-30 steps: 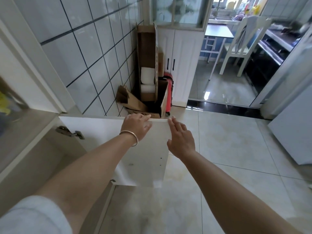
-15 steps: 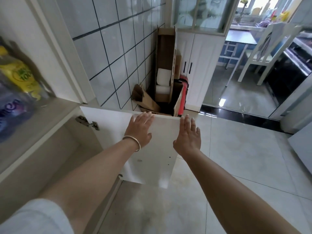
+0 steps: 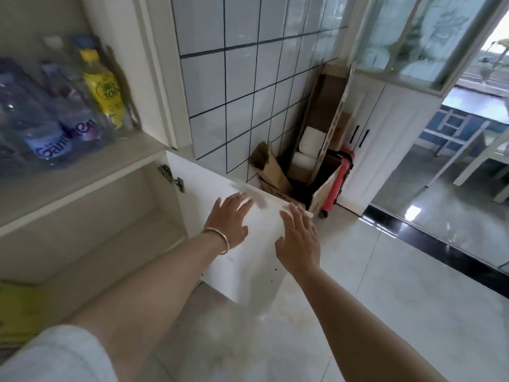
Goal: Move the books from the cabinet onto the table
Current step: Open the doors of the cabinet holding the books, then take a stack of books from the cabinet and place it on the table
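The white cabinet (image 3: pixel 154 158) stands at my left with its lower door (image 3: pixel 248 257) swung wide open toward the tiled wall. My left hand (image 3: pixel 230 219), a thin bangle on its wrist, lies flat with fingers spread on the door's inner face. My right hand (image 3: pixel 300 238) hovers open just right of it, near the door's free edge. The lower compartment (image 3: pixel 115 224) looks mostly bare; something yellow (image 3: pixel 19 310) shows at its bottom left, too blurred to name. No book is clearly visible.
The shelf above holds several plastic bottles (image 3: pixel 55 125), one with a yellow label (image 3: pixel 103 86). Cardboard boxes (image 3: pixel 311 161) and a red suitcase (image 3: pixel 337 183) fill the corner ahead. A white cupboard (image 3: pixel 385 133) stands beyond. A white table and chair (image 3: pixel 473 150) are in the far room.
My view has swung left, bringing the bottle shelf and the lower compartment into sight. Both hands have flattened out, and the left now lies lower on the door's inner face.
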